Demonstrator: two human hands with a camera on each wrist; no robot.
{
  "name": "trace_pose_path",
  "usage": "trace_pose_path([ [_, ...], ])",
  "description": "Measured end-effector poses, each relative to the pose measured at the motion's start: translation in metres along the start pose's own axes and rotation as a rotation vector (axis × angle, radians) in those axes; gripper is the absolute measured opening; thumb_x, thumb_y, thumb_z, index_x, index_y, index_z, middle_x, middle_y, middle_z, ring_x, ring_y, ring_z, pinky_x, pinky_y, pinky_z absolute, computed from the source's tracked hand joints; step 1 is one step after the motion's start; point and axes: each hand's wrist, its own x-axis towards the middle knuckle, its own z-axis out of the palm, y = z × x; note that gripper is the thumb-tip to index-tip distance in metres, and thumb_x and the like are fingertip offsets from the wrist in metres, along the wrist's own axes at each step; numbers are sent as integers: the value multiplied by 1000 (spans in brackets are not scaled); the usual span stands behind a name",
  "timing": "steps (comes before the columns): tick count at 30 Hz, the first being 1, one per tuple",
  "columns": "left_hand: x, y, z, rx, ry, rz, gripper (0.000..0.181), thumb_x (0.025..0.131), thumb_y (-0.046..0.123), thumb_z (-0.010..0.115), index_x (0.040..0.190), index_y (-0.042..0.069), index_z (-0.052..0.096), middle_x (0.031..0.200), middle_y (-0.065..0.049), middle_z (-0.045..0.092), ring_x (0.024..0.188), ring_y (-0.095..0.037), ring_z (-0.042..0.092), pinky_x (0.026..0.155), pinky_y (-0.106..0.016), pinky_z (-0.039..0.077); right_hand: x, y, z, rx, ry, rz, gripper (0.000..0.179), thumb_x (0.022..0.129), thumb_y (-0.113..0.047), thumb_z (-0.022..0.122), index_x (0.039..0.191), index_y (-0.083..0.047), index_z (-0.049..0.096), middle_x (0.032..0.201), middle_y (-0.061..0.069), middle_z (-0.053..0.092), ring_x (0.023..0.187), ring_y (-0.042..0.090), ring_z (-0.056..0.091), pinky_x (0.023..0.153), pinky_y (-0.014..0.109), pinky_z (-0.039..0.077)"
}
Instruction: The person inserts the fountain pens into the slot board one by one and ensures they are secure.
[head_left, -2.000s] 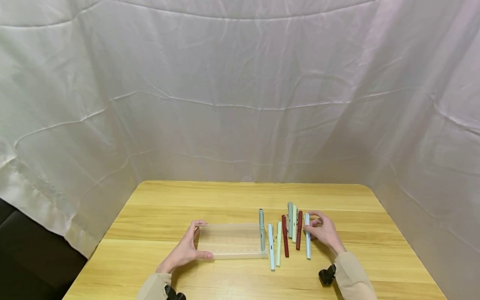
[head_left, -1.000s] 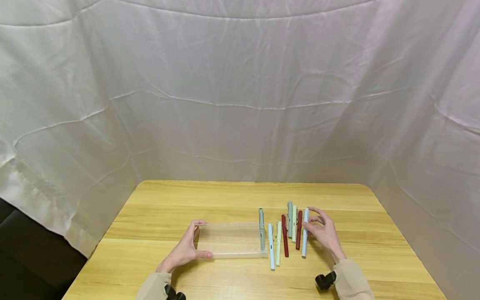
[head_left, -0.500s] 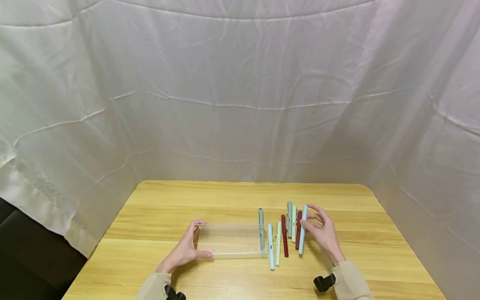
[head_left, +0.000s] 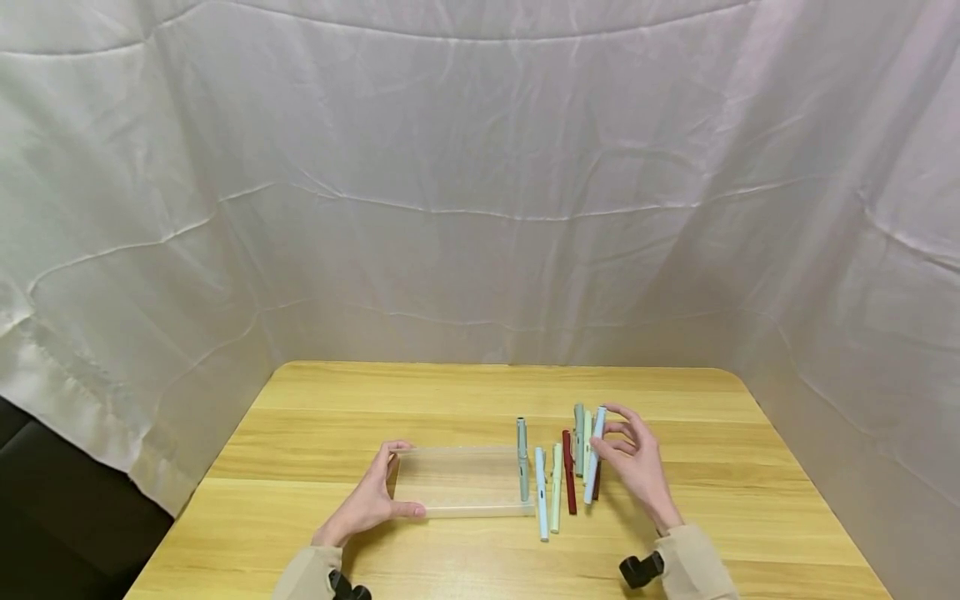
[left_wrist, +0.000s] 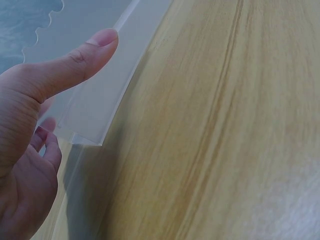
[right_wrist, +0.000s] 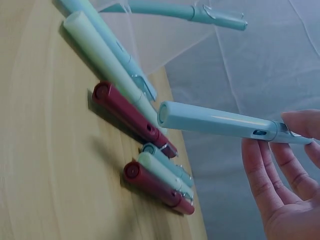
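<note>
My left hand (head_left: 369,500) grips the left end of a clear plastic pen tray (head_left: 457,479), thumb on the near side and fingers on the far side. In the left wrist view the tray shows a scalloped edge. A grey-green pen (head_left: 522,460) lies across the tray's right end. My right hand (head_left: 639,462) pinches a light blue fountain pen (right_wrist: 215,121), capped and with an ink window, between thumb and fingers. That pen is raised above the table, tilted, and overlaps a dark red pen (right_wrist: 155,187) in the head view.
Right of the tray lie a light blue pen (head_left: 542,496), a pale green pen (head_left: 556,490) and a dark red pen (head_left: 570,473). Farther back are another grey-green pen (head_left: 579,442) and pale green pen (right_wrist: 165,175). A pale curtain (head_left: 510,250) surrounds the wooden table (head_left: 360,400).
The right hand has lifted the light blue pen off the table and carried it left, over the rear dark red pen. My left hand and the tray have stayed in place.
</note>
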Motion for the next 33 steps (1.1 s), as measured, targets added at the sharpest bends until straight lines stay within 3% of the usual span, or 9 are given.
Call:
trace_pose_path([
  [11, 0, 0, 0, 6, 2, -8, 102, 63, 17, 94, 141, -3, 32, 152, -23, 34, 152, -46, 21, 126, -52, 11, -2, -8, 15, 33, -13, -44, 57, 89, -1, 73, 140, -3, 47, 103, 12, 68, 78, 10, 71, 71, 30, 66],
  [18, 0, -1, 0, 10, 6, 8, 102, 62, 18, 94, 140, -3, 32, 151, -22, 36, 151, -45, 22, 126, -53, 11, -2, -11, 27, 63, -26, -92, 55, 89, 1, 72, 137, -3, 47, 107, 26, 64, 77, 8, 71, 67, 25, 65],
  [27, 1, 0, 1, 12, 7, -11, 102, 62, 17, 94, 140, -3, 32, 152, -22, 35, 152, -45, 21, 127, -53, 11, -2, -14, 38, 95, -58, -155, 54, 89, 3, 71, 136, 1, 45, 104, 27, 63, 77, 12, 71, 63, 24, 64],
  [33, 1, 0, 1, 26, 12, 14, 100, 63, 17, 94, 139, -5, 33, 150, -24, 37, 150, -49, 22, 125, -58, 12, -1, -17, 46, 131, -76, -144, 54, 89, 2, 72, 134, 0, 44, 106, 28, 63, 78, 11, 70, 66, 27, 66],
])
